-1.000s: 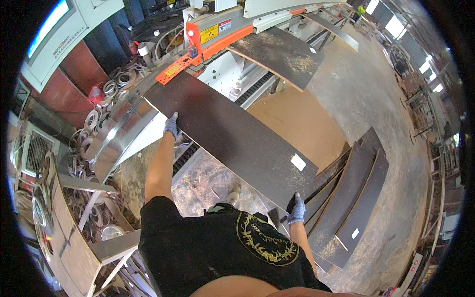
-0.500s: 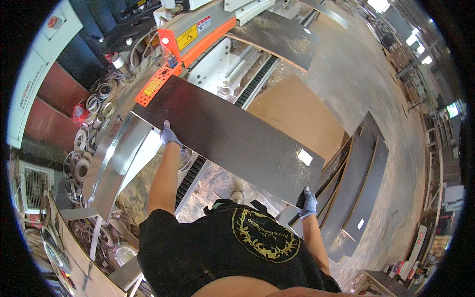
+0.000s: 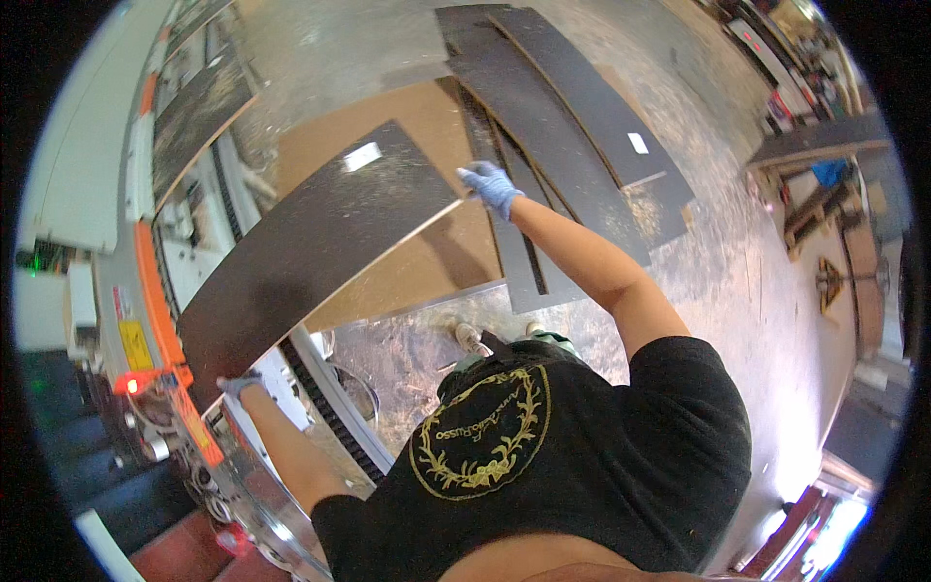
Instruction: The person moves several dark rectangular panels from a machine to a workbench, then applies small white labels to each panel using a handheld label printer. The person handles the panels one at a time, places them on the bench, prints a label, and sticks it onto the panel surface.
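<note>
Between gloved hands [image 3: 240,384] [image 3: 493,188], dark oblong panel [image 3: 320,228], dust-speckled, pale-edged

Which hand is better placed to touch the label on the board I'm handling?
Probably your right hand, nearer the white label at one end of the dark board; your left hand is at the other.

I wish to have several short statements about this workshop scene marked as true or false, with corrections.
1. The left hand is nearer the machine's orange strip than the right hand is. True.
2. The dark panel bears a white label. True.
3. That label is nearer the left hand. False: it is nearer the right hand.
4. A blue board lies below the dark panel. False: it is a brown board.
5. The black shirt has a gold emblem. True.
</note>
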Available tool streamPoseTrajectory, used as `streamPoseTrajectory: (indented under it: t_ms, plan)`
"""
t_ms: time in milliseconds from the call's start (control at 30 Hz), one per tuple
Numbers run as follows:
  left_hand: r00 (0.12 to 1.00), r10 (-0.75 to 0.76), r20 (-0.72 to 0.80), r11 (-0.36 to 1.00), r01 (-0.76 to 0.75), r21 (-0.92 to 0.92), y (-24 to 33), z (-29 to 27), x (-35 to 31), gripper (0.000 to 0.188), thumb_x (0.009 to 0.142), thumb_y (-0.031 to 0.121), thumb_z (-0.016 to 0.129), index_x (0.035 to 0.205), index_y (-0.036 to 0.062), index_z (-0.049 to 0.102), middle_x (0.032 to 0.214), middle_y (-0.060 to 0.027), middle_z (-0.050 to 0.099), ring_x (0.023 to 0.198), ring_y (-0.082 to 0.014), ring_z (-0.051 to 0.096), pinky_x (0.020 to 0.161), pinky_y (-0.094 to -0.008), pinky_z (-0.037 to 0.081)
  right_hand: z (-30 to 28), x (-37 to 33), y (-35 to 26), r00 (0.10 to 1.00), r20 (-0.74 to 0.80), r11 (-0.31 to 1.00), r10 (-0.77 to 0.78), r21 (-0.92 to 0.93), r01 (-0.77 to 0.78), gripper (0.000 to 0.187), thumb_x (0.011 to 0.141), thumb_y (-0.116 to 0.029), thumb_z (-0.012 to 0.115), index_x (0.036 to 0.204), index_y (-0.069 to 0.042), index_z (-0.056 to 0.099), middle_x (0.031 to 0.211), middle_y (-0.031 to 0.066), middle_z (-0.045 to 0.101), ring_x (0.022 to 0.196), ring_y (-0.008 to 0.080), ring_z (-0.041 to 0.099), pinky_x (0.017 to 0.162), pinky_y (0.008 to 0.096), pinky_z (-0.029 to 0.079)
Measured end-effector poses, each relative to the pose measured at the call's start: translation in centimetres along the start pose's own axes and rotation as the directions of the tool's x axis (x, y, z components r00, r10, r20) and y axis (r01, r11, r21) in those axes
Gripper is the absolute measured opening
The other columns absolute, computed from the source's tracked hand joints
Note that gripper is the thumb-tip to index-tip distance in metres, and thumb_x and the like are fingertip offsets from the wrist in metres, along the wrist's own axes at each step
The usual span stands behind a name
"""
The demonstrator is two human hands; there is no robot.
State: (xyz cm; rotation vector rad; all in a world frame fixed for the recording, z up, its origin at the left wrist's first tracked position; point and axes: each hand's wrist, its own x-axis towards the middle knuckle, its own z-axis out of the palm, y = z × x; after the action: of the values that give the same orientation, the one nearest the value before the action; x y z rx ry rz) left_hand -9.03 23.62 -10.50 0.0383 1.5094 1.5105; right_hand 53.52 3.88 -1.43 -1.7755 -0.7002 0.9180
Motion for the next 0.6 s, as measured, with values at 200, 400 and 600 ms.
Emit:
streamPoseTrajectory:
  t_ms: [200, 400, 600]
  plan:
    - [0.444, 0.871, 0.210, 0.291, -0.811, 0.507, -7.6, -0.7, -11.1, 0.041, 0.084, 0.035, 0.045, 0.118, 0.0128, 0.045, 0.113, -0.0078, 0.049, 0.094, -0.0222, 0.052, 0.078, -0.0383, 0.044, -22.2, -3.1, 9.3, 0.746, -0.659, 0.532, -0.097, -0.667, -0.521, 0.073, 0.063, -0.056, 0.062, 0.123, -0.019, 0.040, 0.126, 0.0120, 0.039, 0.117, 0.0302, 0.036, 0.092, 0.0453, 0.034]
    - [0.696, 0.564, 0.445, 0.642, -0.708, 0.294, -14.3, 2.5, -28.2, 0.034, 0.086, 0.013, 0.045, 0.118, 0.0043, 0.041, 0.119, -0.0089, 0.041, 0.105, -0.0213, 0.044, 0.087, -0.0339, 0.038, -30.5, 0.1, 11.8, 0.598, -0.781, 0.575, 0.181, -0.409, -0.709, 0.093, 0.058, -0.070, 0.055, 0.130, -0.018, 0.028, 0.134, 0.0150, 0.026, 0.124, 0.0346, 0.023, 0.096, 0.0525, 0.024]
    - [0.694, 0.282, 0.663, 0.601, -0.666, 0.441, -19.2, 0.5, -25.3, 0.041, 0.080, -0.003, 0.048, 0.120, 0.0014, 0.038, 0.117, -0.0080, 0.041, 0.103, -0.0171, 0.041, 0.088, -0.0285, 0.036, -39.3, 5.6, 15.1, 0.686, -0.711, 0.663, 0.156, -0.439, -0.606, 0.085, 0.064, -0.070, 0.049, 0.124, -0.011, 0.037, 0.126, 0.0116, 0.041, 0.117, 0.0311, 0.038, 0.092, 0.0454, 0.030]
